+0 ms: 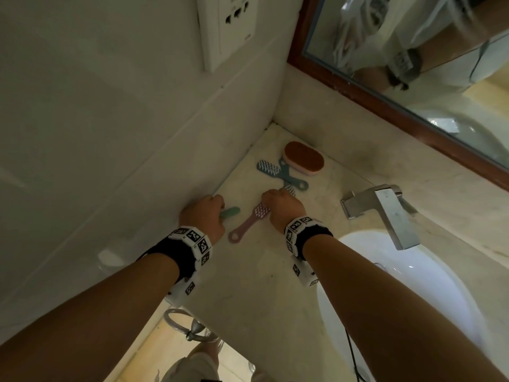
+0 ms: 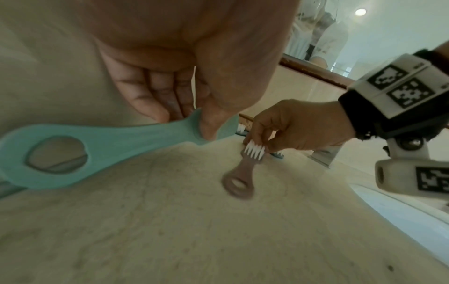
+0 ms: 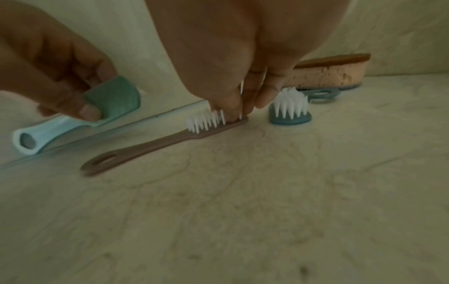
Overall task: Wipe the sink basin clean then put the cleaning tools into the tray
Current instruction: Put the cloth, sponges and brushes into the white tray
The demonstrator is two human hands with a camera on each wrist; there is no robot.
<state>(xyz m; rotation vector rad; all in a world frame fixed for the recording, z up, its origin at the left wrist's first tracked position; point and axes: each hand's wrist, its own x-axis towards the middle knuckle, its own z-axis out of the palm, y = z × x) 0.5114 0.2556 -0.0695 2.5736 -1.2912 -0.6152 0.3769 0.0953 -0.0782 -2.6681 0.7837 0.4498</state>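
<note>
brushes: 4 – two blue [image 1: 271, 169], one pink [image 1: 252, 220], one green [image 1: 230, 213] | sponge [image 1: 303, 158]: 1 | left hand [image 1: 203, 217] fingers pinching green brush, off table [image 1: 261, 285] | right hand [image 1: 283, 209] fingers pinching pink brush head

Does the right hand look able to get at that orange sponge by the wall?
Probably yes: the sponge lies uncovered just beyond the right hand, but its fingers now pinch the pink brush, so that goes first.
</note>
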